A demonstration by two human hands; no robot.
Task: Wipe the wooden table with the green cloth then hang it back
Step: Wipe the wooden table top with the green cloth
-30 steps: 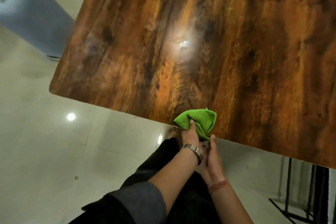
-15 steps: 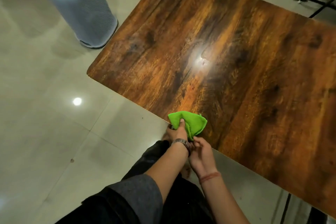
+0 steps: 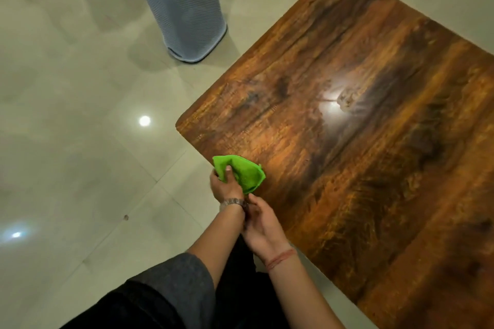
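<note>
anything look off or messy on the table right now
Nothing stands out. The wooden table shows only a lamp's glare and no spill or damage. The green cloth lies bunched at its near edge, gripped by the left hand; the right hand sits beside that wrist.

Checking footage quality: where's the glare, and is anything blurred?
Head view: lamp glare on the table and two bright spots on the floor; table's right side smeared; cloth and left hand fairly sharp; dim overall.

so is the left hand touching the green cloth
Touching. The head view shows the left hand gripping the green cloth at the table edge, thumb on top.
</note>
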